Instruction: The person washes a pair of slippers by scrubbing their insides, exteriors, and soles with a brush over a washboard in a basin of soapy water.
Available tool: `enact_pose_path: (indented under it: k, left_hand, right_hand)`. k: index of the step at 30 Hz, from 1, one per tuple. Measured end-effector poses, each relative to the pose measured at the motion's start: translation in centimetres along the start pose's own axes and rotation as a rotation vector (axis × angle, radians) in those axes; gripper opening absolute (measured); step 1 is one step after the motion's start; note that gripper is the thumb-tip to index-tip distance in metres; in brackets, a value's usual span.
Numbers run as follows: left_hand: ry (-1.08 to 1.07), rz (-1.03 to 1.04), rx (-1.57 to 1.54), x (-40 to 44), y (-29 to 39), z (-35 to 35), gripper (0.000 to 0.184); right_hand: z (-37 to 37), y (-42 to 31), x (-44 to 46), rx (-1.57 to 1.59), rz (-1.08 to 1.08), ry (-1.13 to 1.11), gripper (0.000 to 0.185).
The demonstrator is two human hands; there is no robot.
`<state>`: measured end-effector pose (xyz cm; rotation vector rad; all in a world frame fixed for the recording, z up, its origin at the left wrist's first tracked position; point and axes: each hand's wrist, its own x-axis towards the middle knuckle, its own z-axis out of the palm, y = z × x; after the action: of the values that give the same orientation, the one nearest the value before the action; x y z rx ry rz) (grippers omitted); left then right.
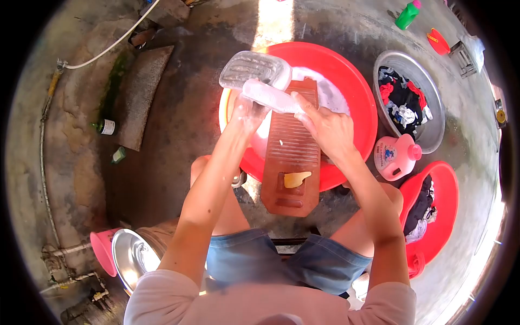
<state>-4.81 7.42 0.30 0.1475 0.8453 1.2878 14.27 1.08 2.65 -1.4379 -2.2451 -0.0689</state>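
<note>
A pale shoe-shaped thing with a grey ridged underside [254, 69] is held up over the red basin [362, 92]. My left hand [249, 112] grips it from below, its fingers mostly hidden. A white, elongated thing [271, 96] lies across in front of it; whether it is a brush or cloth I cannot tell. My right hand [326, 127] is closed on its right end, thumb on top. Beneath both hands a brown washboard [295, 146] leans in the basin, which holds sudsy water [331, 95]. A yellowish bar of soap [296, 179] rests on the washboard's lower end.
To the right stand a metal basin [436, 116] of clothes, a pink detergent jug [391, 158] and a red tub [447, 216] with more clothes. At lower left are a metal bowl [127, 254] and a pink bucket [103, 250]. A green bottle [406, 17] stands farther back.
</note>
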Motion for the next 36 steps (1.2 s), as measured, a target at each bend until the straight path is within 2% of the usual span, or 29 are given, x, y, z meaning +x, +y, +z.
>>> enact_pose_path:
  k: [3,5,6,9,12,15,16,19,20,23,24,27,28,31,32,33,35,36]
  left_hand:
    - [-0.143,-0.033,0.035,-1.1,0.3,0.9,0.030]
    - [-0.112,-0.051,0.104,-2.1,0.3,1.2,0.035]
    - [-0.112,-0.058,0.116,-1.9,0.2,1.1,0.037]
    - [-0.098,-0.021,0.136,-1.6,0.2,1.1,0.039]
    - [-0.036,-0.145,0.295,-3.1,0.3,1.5,0.037]
    - [0.017,-0.043,0.140,-1.9,0.0,1.0,0.036]
    - [-0.019,-0.036,0.114,-0.9,0.1,-0.3,0.036]
    - [-0.007,-0.137,0.063,-0.8,-0.4,-0.7,0.034]
    - [-0.106,-0.114,0.025,-0.5,-0.9,-1.1,0.032]
    - [-0.367,-0.110,-0.048,0.5,0.0,-1.7,0.031]
    - [-0.337,-0.042,0.051,0.5,-0.1,-1.1,0.030]
    - [-0.112,-0.178,-0.030,-2.4,-0.3,0.0,0.028]
    - [-0.111,-0.244,-0.025,-1.5,-0.6,-1.1,0.027]
    - [-0.338,-0.340,-0.196,-0.5,-0.3,-2.2,0.029]
    - [-0.328,-0.360,-0.250,-0.3,0.0,-2.6,0.029]
    - [-0.097,-0.157,0.023,-1.4,0.1,0.0,0.030]
    - [-0.046,-0.145,-0.038,-0.3,-0.1,-1.4,0.030]
    - [-0.105,-0.202,-0.051,-0.9,0.1,-1.4,0.030]
  right_hand:
    - [-1.0,1.1,1.7,-0.003,0.091,0.027,0.044]
    - [-1.7,1.7,2.2,0.029,0.234,0.052,0.044]
    - [-1.4,1.4,1.9,0.075,0.131,0.148,0.044]
    - [-1.1,0.1,0.1,0.008,0.000,-0.002,0.046]
    - [-1.5,3.2,2.2,-0.014,0.218,0.053,0.046]
    - [-1.0,0.8,0.3,0.111,0.005,0.061,0.040]
    - [-1.7,0.0,-0.2,0.104,-0.009,-0.046,0.040]
    - [-1.3,2.9,1.6,0.086,0.154,0.058,0.045]
    - [-1.2,3.2,1.9,0.061,0.219,0.021,0.046]
    - [-0.6,0.3,-0.5,0.153,-0.074,0.100,0.039]
    - [-1.6,0.0,-0.6,0.144,-0.098,0.019,0.037]
    - [-1.1,3.7,2.4,0.120,0.073,0.177,0.037]
    - [-2.1,4.5,3.4,0.073,0.225,0.091,0.036]
    - [-2.5,2.7,1.7,0.059,0.160,0.021,0.036]
    - [-1.7,1.3,0.2,0.111,0.062,0.037,0.037]
    - [-1.3,0.2,-0.9,0.162,-0.027,0.060,0.038]
    - [-0.8,1.2,-0.5,0.182,-0.062,0.070,0.037]
    - [-0.9,2.4,0.3,0.144,0.047,0.084,0.037]
